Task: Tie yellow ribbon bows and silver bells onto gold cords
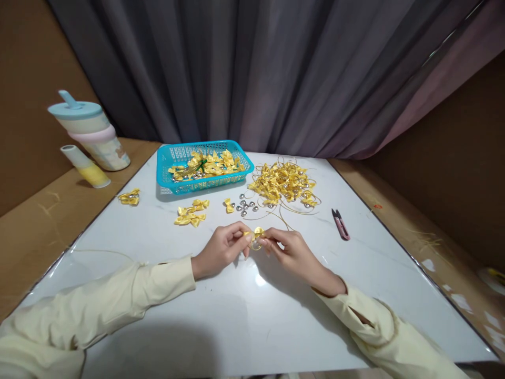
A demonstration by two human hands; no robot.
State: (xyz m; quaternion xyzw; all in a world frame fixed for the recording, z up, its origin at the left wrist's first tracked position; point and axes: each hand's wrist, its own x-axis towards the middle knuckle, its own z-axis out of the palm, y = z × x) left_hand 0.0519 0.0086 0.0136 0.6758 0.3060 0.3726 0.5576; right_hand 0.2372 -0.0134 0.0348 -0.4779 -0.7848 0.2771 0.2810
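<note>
Between both hands, above the white tabletop, is a small yellow ribbon bow (258, 231) with a loop of gold cord (256, 246) below it. My left hand (224, 247) pinches its left side. From the right, my right hand (290, 251) pinches the other side and the cord; the fingertips hide part of the bow. Just beyond lie several silver bells (245, 206) and a single yellow bow (228, 206). A heap of yellow bows with gold cords and bells (284, 181) lies behind my right hand. Several loose bows (191, 213) are farther left.
A blue plastic basket (205, 185) with bows stands at the back. Pink-handled thread snips (340, 225) lie at right. Another bow bundle (130, 197) is at left, near a spool of yellow thread (89, 168) and a lidded tumbler (97, 137). A grey curtain (221, 73) hangs behind.
</note>
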